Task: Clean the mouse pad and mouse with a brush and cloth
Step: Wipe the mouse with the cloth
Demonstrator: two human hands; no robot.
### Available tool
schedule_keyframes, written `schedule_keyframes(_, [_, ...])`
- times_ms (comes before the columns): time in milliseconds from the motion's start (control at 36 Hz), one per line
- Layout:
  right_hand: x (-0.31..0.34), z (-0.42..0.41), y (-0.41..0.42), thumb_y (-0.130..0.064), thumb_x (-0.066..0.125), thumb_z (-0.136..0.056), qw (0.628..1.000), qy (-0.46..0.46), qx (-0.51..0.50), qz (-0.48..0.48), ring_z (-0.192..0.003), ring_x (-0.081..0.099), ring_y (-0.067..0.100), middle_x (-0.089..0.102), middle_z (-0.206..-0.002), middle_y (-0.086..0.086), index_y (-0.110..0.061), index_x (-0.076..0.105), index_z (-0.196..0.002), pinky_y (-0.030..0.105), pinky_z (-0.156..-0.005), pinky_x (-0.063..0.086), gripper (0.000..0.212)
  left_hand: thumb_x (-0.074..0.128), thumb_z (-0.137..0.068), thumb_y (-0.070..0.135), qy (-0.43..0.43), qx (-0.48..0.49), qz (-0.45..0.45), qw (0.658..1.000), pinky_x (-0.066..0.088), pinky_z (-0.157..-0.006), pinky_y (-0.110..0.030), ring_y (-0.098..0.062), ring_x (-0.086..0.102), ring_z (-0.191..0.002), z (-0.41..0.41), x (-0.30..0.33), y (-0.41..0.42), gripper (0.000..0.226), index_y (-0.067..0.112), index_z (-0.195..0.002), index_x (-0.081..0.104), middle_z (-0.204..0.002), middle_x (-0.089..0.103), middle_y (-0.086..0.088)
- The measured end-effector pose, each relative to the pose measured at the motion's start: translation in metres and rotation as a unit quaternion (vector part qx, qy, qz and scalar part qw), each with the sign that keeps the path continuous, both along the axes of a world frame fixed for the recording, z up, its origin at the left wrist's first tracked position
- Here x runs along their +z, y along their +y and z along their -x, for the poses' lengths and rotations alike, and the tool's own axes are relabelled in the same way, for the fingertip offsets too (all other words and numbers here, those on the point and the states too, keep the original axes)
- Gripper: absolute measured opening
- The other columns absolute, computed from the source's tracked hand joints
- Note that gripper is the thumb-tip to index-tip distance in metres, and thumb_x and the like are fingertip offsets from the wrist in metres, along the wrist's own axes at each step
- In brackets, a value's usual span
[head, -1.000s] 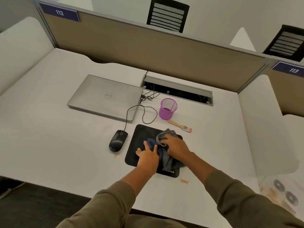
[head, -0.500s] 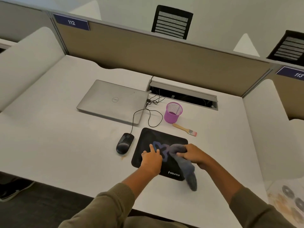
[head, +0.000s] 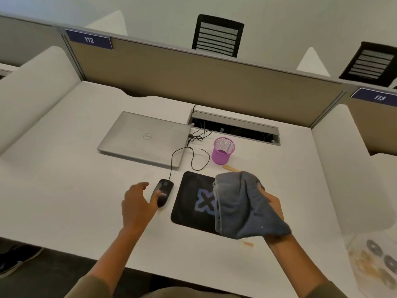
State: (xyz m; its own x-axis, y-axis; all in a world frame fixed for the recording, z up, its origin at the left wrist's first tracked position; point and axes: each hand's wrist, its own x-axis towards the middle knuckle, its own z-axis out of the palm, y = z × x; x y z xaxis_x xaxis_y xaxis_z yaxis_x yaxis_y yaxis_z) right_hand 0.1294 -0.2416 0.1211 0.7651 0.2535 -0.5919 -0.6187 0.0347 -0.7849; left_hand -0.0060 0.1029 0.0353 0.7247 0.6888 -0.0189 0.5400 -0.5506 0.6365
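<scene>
White desk [head: 64,168] fills the cubicle, closed in at twelve o'clock by a tan partition [head: 193,78] with two number plates, 112 and 113, and two black chair backs beyond it. One closed silver laptop [head: 144,137] lies at eleven o'clock, with a cable tray opening [head: 236,131] behind it and one purple mesh cup [head: 223,151] at one o'clock. One black mouse pad [head: 193,201] with a blue mark sits at the centre; one black wired mouse [head: 162,192] lies just beside its nine o'clock edge. The left hand [head: 137,206] rests its loosely spread fingers against the mouse's near end, not curled round it. The right hand [head: 271,203] grips one grey cloth [head: 240,203], lifted over the pad's three o'clock side and hiding it. One wooden brush handle [head: 231,167] shows past the cloth; its bristles are hidden.
</scene>
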Motion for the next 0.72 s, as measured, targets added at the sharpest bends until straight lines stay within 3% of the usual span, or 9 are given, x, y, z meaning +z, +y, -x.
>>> schedule_keyframes(28, [-0.001,0.004,-0.004,-0.046,0.049,-0.110,0.994,0.032,-0.043,-0.094,-0.125,0.066,0.033,0.066,-0.136,0.019,-0.003,0.054,-0.147,0.051,-0.110,0.051,0.057,0.075,-0.091,0.051,0.009,0.003,0.004,1.000,0.056,-0.100,-0.053,-0.031,0.062,-0.124,0.001,-0.001,0.002,0.062,0.014,-0.138,0.061,-0.136,0.065,-0.009])
schedule_keyframes(83, [0.009,0.012,0.010,-0.048,0.048,-0.110,0.983,0.054,-0.066,-0.164,-0.142,0.051,0.041,0.054,-0.152,0.022,-0.005,0.049,-0.154,0.057,-0.123,0.033,0.061,0.074,-0.089,0.057,0.027,0.010,0.012,1.000,0.052,-0.103,-0.055,-0.034,0.056,-0.131,0.002,-0.002,0.005,0.073,0.014,-0.145,0.055,-0.143,0.060,-0.011])
schedule_keyframes(194, [0.008,0.007,0.013,-0.041,0.051,-0.110,0.978,0.061,-0.074,-0.185,-0.145,0.046,0.046,0.044,-0.158,0.028,-0.007,0.048,-0.155,0.063,-0.126,0.026,0.056,0.071,-0.086,0.067,0.054,0.027,0.029,0.998,0.050,-0.104,-0.058,-0.036,0.052,-0.136,0.007,-0.007,0.009,0.089,0.014,-0.152,0.046,-0.148,0.056,-0.013])
schedule_keyframes(361, [0.022,0.010,0.012,-0.058,0.045,-0.108,0.977,0.064,-0.067,-0.190,-0.148,0.042,0.046,0.042,-0.160,0.026,-0.004,0.043,-0.157,0.066,-0.126,0.022,0.073,0.074,-0.081,0.072,0.112,0.029,0.069,0.991,0.047,-0.106,-0.059,-0.036,0.052,-0.138,0.014,-0.018,0.016,0.101,0.013,-0.155,0.041,-0.148,0.058,-0.012])
schedule_keyframes(417, [0.025,0.012,0.012,-0.057,0.042,-0.107,0.978,0.063,-0.050,-0.193,-0.146,0.045,0.045,0.047,-0.158,0.024,-0.005,0.049,-0.154,0.066,-0.122,0.029,0.070,0.072,-0.080,0.076,0.126,0.019,0.063,0.990,0.047,-0.106,-0.058,-0.035,0.053,-0.137,0.014,-0.021,0.017,0.101,0.014,-0.154,0.043,-0.147,0.059,-0.010])
schedule_keyframes(472, [0.028,0.017,0.013,-0.052,0.045,-0.103,0.979,0.047,-0.035,-0.196,-0.137,0.056,0.044,0.056,-0.151,0.024,-0.005,0.063,-0.143,0.060,-0.108,0.050,0.064,0.071,-0.079,0.078,0.129,0.012,0.055,0.990,0.047,-0.104,-0.057,-0.033,0.054,-0.135,0.012,-0.023,0.016,0.100,0.015,-0.152,0.046,-0.143,0.061,-0.008])
schedule_keyframes(528, [0.034,0.020,0.017,-0.044,0.051,-0.100,0.980,0.056,-0.027,-0.191,-0.131,0.062,0.043,0.061,-0.145,0.023,-0.005,0.066,-0.139,0.054,-0.094,0.060,0.058,0.070,-0.078,0.079,0.129,0.001,0.048,0.990,0.047,-0.104,-0.055,-0.031,0.056,-0.132,0.009,-0.023,0.013,0.098,0.016,-0.150,0.048,-0.140,0.063,-0.006])
schedule_keyframes(639, [0.033,0.025,0.019,-0.029,0.057,-0.100,0.979,0.082,-0.031,-0.182,-0.128,0.064,0.043,0.063,-0.143,0.024,-0.002,0.055,-0.148,0.053,-0.094,0.061,0.055,0.068,-0.077,0.082,0.137,-0.027,0.024,0.990,0.047,-0.103,-0.051,-0.029,0.057,-0.129,0.000,-0.021,0.005,0.096,0.018,-0.146,0.052,-0.139,0.063,-0.005])
schedule_keyframes(722, [0.033,0.029,0.022,-0.023,0.060,-0.099,0.983,0.077,-0.040,-0.164,-0.128,0.064,0.044,0.064,-0.140,0.024,-0.003,0.056,-0.147,0.055,-0.101,0.057,0.052,0.063,-0.072,0.090,0.161,-0.039,-0.002,0.986,0.050,-0.099,-0.047,-0.026,0.060,-0.122,-0.007,-0.023,0.001,0.100,0.020,-0.142,0.054,-0.133,0.064,-0.003])
